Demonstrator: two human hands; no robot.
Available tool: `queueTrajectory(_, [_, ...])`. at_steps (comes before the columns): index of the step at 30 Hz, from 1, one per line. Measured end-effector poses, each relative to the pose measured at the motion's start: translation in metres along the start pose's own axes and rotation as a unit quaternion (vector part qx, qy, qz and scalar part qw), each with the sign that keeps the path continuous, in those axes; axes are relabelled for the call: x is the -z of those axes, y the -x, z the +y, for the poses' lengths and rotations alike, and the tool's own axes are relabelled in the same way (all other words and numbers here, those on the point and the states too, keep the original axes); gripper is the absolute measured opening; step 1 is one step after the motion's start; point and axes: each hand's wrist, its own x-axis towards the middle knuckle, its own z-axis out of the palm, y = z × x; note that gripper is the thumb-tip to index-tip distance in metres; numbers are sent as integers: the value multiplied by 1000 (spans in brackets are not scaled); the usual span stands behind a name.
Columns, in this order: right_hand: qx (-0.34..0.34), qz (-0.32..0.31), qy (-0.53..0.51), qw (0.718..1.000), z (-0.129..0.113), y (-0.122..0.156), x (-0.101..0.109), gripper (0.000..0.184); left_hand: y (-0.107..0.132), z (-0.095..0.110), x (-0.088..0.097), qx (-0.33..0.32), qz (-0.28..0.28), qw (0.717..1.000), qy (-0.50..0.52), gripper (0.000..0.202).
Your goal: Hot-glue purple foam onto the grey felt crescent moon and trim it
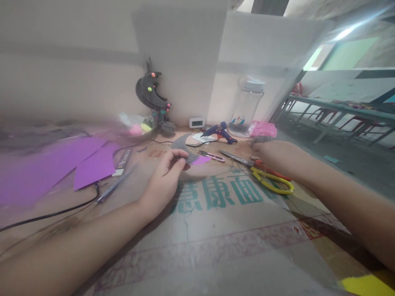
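Note:
My left hand (165, 170) pinches the lower end of a grey crescent-shaped piece (181, 144) between thumb and fingers. Beside it, thread snips (212, 156) lie near a small purple scrap (200, 160). My right hand (276, 155) reaches out to the right, at a bundle of grey yarn (262, 139); its fingers are blurred and mostly hidden, so a grip on the yarn cannot be made out. Just under that hand are scissors (273, 185) with yellow handles, with an orange-red handle next to them.
Along the wall stand a dark crescent ornament (149, 92) with coloured balls, a small digital clock (196, 122), a glue gun (220, 132), a clear bottle (248, 107) and a pink packet (263, 129). Purple sheets (95, 164), a pen (111, 191) and a black cable (61, 211) lie left.

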Motion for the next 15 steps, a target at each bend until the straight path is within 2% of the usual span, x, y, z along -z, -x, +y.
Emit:
queueTrajectory(2, [-19, 52, -26, 998, -9, 2, 5, 35, 1, 0, 0, -3, -8, 1000, -5, 13])
queueTrajectory(3, [-25, 83, -58, 995, -16, 3, 9, 37, 2, 0, 0, -4, -11, 1000, -8, 13])
queueTrajectory(5, [-18, 123, -154, 980, -34, 9, 15, 29, 4, 0, 0, -3, -19, 1000, -14, 13])
queueTrajectory(7, [23, 126, -247, 960, -52, 17, 18, 28, 5, 0, 0, -3, -27, 999, -18, 12])
queueTrajectory(8, [46, 114, -299, 946, -59, 21, 17, 29, 6, 0, 0, -4, -31, 999, -17, 12])
queueTrajectory(10, [74, 67, -413, 905, -72, 27, 12, 44, 7, 0, -1, -9, -37, 999, -10, 10])
queueTrajectory(12, [62, -12, -524, 849, -82, 29, 3, 62, 7, 1, -1, -21, -36, 999, -1, 9])
queueTrajectory(15, [26, -132, -629, 765, -94, 26, -10, 77, 9, 1, -1, -36, -28, 999, -12, 10])
